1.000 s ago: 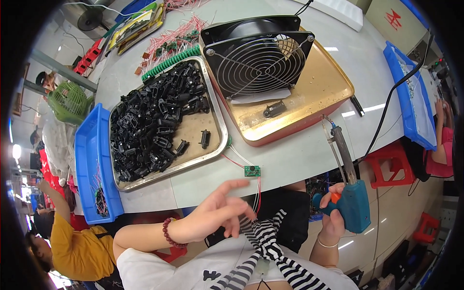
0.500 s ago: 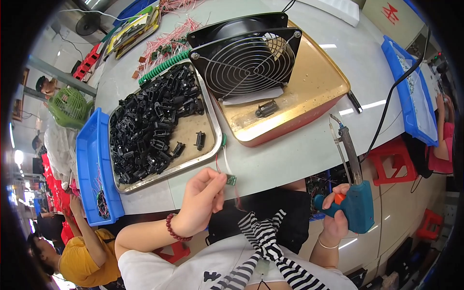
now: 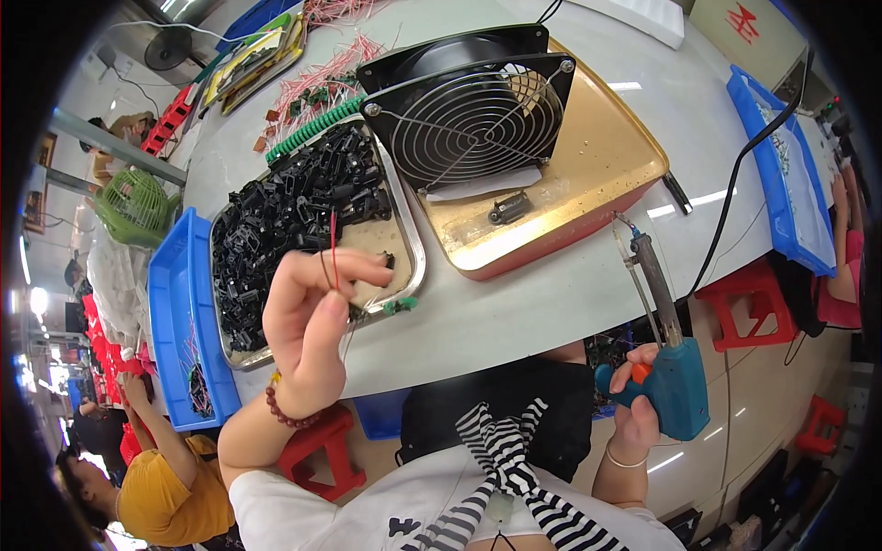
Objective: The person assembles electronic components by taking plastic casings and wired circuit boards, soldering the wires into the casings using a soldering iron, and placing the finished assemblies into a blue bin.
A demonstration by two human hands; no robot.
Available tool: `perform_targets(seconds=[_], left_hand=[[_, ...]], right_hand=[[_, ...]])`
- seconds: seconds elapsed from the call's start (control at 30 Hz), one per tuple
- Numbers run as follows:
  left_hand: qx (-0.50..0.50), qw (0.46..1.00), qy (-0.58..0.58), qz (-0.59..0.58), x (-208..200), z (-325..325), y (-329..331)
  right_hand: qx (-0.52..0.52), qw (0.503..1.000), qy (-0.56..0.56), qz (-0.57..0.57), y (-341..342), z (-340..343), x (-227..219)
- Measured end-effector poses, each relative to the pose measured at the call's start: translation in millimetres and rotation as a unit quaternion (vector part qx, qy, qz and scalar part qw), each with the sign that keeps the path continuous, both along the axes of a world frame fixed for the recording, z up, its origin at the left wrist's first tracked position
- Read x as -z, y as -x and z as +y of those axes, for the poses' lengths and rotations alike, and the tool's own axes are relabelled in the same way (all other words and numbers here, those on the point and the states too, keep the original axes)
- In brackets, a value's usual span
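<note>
My left hand (image 3: 317, 317) is over the near edge of the metal tray (image 3: 415, 275), which is heaped with small black plastic housings (image 3: 285, 220). Between its thumb and fingers are thin red and black wires (image 3: 333, 253), with a small green circuit board (image 3: 400, 305) at the fingertips. The index finger reaches toward a black housing (image 3: 389, 262), partly hidden by it; whether they touch I cannot tell. My right hand (image 3: 636, 404) grips a teal soldering gun (image 3: 684, 390) with an orange trigger, its tip pointing up beside the gold tray. The gun touches nothing on the table.
A black fan (image 3: 478, 138) with a wire grille stands on a gold tray (image 3: 588, 202), beside one black housing (image 3: 510, 208). Blue bins (image 3: 188, 312) flank the table. A black cable (image 3: 735, 197) hangs at right. Red stools (image 3: 749, 308) and other people sit nearby.
My left hand has moved left and up to the metal tray, carrying the circuit board and wires. The board has turned. My right hand and the soldering gun have barely shifted.
</note>
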State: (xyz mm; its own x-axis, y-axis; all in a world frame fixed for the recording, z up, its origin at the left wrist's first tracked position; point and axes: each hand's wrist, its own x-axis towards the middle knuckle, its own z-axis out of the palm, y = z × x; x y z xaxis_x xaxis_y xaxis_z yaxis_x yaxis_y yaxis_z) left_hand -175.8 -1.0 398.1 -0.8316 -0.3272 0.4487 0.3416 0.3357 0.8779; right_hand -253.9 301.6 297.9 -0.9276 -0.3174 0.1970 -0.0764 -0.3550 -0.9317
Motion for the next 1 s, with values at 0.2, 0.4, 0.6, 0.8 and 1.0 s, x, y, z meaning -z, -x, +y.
perform_targets(seconds=[0.2,0.4,0.6,0.8,1.0], left_hand=[[0.201,0.950,-0.194,-0.137,-16,0,32],[0.180,0.958,-0.065,-0.211,-18,-1,54],[0.202,0.963,0.113,-0.141,-17,8,70],[0.113,0.971,0.186,-0.099,-7,14,77],[0.005,0.958,0.274,-0.085,1,12,82]], right_hand=[[0.011,1.000,0.004,-0.005,-4,1,-2],[0.019,1.000,0.004,-0.001,-4,2,0],[0.019,1.000,0.008,0.012,-1,-1,-2],[0.015,1.000,-0.008,-0.001,-3,-6,-12],[-0.010,0.999,-0.026,0.043,5,-10,-11]])
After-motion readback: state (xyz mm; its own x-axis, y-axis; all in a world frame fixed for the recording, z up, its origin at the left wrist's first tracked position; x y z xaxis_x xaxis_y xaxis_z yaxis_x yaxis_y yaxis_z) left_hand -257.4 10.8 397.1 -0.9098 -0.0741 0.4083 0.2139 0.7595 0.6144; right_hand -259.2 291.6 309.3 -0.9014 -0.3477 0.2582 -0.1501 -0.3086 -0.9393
